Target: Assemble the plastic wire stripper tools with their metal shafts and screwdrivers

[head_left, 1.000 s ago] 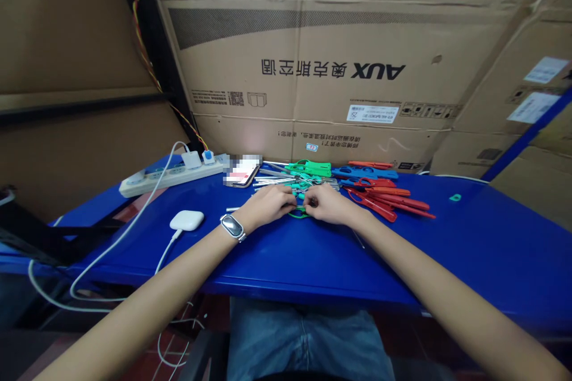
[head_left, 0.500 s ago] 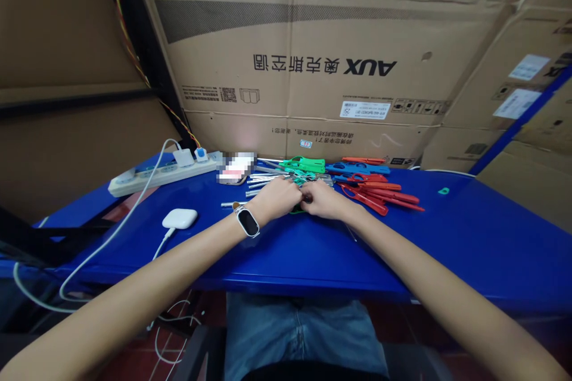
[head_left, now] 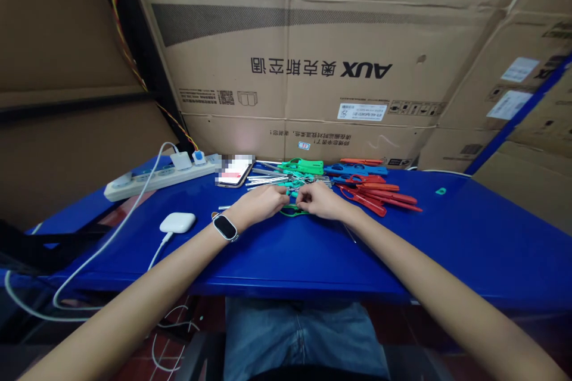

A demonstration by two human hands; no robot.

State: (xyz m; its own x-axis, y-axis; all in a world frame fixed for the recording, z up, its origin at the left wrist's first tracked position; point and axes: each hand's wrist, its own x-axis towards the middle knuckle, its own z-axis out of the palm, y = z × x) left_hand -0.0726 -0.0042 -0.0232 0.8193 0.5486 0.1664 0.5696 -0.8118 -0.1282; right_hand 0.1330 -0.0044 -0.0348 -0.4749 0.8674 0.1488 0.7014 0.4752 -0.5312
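Note:
My left hand (head_left: pixel 259 203) and my right hand (head_left: pixel 319 200) meet over the middle of the blue table (head_left: pixel 286 250), fingertips almost touching. Both are closed in a pinch on a small green plastic scissors part (head_left: pixel 291 209) that lies between and under them. A smartwatch (head_left: pixel 224 227) is on my left wrist. Just behind the hands lie loose metal blades (head_left: pixel 268 180) and green scissors (head_left: pixel 306 166). Blue scissors (head_left: pixel 353 170) and red scissors (head_left: pixel 379 196) are spread to the right of them.
A white power strip (head_left: pixel 156 175) with plugs and a cable lies at the back left, a phone (head_left: pixel 235 171) beside it, a white earbud case (head_left: pixel 177 222) on a cable nearer me. A small teal piece (head_left: pixel 441 191) sits far right. Cardboard boxes (head_left: pixel 313 71) wall the back.
The hands stayed together on the green part; the left wrist turned so the watch now faces up, and the fingers shifted slightly. The view drifted a little.

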